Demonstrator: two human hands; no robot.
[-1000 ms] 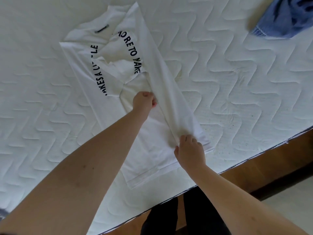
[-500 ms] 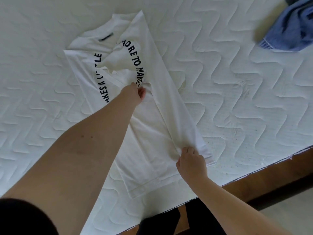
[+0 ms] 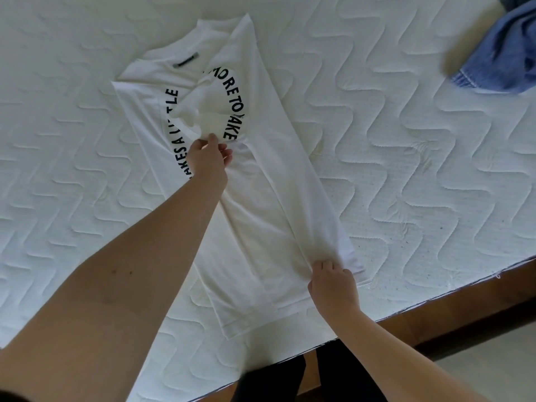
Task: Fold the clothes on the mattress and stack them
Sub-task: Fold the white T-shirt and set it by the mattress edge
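The white cotton t-shirt w/ curved black lettering (image 3: 252, 181) is lying lengthwise on the white quilted mattress (image 3: 420, 158), right side already folded in. The left hand (image 3: 207, 159) is pinching the bunched sleeve fabric mid-chest, fingers clamped on it; the right hand (image 3: 333, 282) is gripping the folded edge near the hem. Fabric is prob. light, limp, wrinkle-prone, so it's best held at edges & corners. A blue denim garment (image 3: 504, 59) is sitting well apart, top right.

White lettered T-shirt (image 3: 261, 216), partly folded lengthwise, flat on quilted mattress (image 3: 406, 169).
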